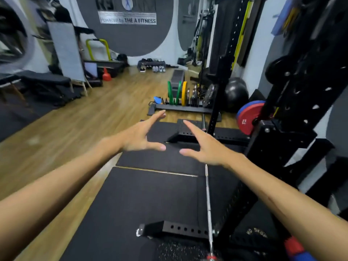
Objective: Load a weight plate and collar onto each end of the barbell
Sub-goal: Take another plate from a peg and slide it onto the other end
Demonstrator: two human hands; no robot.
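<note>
My left hand [140, 134] and my right hand [204, 146] are stretched out in front of me, fingers spread, palms facing each other, nothing in them. A silver barbell [208, 200] lies along the black rubber mat [150, 194] below my right forearm, its near end at the bottom edge beside a black plate [256, 235]. Farther ahead, a floor rack [180, 108] holds green plates [171, 95], a yellow plate [184, 93] and smaller metal plates. A red 25 kg plate [248, 117] with a blue one behind hangs on the power rack. I see no collar clearly.
The black power rack [293, 113] rises on the right, its base rails crossing the mat near and far. A black exercise ball [235, 95] sits behind it. Benches and a treadmill stand at the left, a shoe rack at the far wall. Wooden floor lies between.
</note>
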